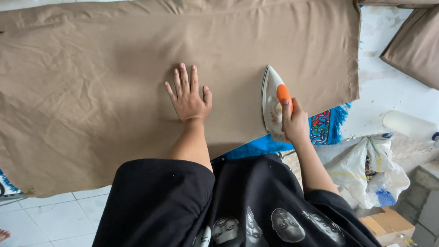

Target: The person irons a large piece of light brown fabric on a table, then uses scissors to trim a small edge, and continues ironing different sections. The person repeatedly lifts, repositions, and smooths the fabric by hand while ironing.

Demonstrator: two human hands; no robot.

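Two hands at work on one tan cloth (106, 82), spread across the counter.
Left hand (188, 97): open, flat on cloth, pinning it smooth. Right hand (294, 122): closed around orange handle of white iron (271, 98), sole down near cloth's right edge. Blue mat (258, 146) underneath; tiled floor (54, 215), plastic bag (372, 171), cardboard box (387, 225).

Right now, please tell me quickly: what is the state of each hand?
Left hand: open, pressed flat on the brown cloth, holding nothing.
Right hand: closed around the orange handle of the iron.
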